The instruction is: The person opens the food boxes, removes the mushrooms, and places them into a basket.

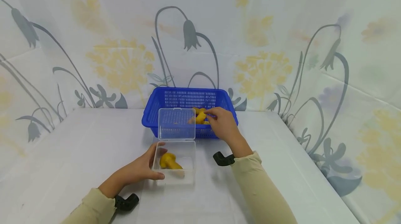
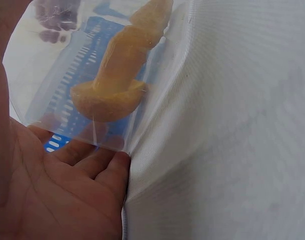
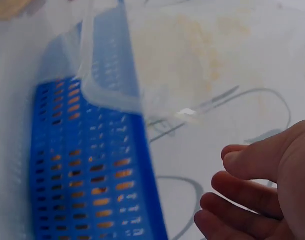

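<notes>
A clear plastic box with its lid swung up stands on the table. Inside lies a yellow mushroom, seen through the wall as a mushroom with cap and stem in the left wrist view. My left hand grips the box's left side, thumb at the front and fingers toward the back. Over the right part of the blue basket, my right hand hovers close to more yellow mushrooms. In the right wrist view its fingers are loosely bent, and nothing shows between them and the thumb.
The basket stands at the back of the white table, just behind the raised lid. A flower-printed cloth hangs behind and at both sides. Dark curved pieces are worn at both wrists.
</notes>
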Demonstrator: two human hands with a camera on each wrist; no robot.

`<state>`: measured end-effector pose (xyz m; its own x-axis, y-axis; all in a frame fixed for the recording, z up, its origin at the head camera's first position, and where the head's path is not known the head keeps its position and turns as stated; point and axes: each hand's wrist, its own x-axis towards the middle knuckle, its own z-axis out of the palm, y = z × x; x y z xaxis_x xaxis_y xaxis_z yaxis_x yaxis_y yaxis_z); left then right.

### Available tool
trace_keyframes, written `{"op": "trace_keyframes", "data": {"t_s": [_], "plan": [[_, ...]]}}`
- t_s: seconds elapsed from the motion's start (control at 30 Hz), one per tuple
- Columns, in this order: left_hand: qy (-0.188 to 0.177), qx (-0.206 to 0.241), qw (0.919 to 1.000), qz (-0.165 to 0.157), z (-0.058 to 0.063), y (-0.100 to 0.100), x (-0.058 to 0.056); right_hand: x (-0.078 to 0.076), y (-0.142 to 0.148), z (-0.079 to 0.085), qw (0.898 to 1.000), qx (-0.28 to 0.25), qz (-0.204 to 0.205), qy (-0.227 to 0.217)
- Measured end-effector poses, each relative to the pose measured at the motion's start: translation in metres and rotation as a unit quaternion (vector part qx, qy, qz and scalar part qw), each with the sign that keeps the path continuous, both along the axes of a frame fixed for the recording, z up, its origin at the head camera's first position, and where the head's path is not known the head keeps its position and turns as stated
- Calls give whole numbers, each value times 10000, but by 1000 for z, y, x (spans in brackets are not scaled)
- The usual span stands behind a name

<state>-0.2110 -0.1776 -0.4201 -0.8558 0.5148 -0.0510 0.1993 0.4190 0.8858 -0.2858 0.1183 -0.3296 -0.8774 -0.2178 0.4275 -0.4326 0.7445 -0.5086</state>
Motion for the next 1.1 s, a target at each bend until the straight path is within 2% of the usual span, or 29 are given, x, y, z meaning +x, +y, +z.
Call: {"op": "trace_keyframes", "data": {"t_s": [0.17, 0.33, 0.47, 0.63, 0.9, 1.1], "plan": [[9, 12, 10000, -44, 3, 1, -1, 15, -9, 10, 9984, -169, 521, 131], [2, 30, 10000, -42, 2, 0, -1, 28, -21, 13, 9929, 85, 1158, 247], [58, 104, 9999, -82, 0, 0, -2, 35, -30, 12, 9873, 472, 1513, 94], [66, 135, 9998, -108, -2, 0, -3, 40, -37, 9, 9787, 718, 1916, -161], [44, 173, 9998, -132, -1, 0, -3, 44, -46, 7, 9669, 891, 2328, -551], [113, 186, 9997, -133, -2, -1, -3, 47, -53, 4, 9604, 1270, 2410, -592]]}}
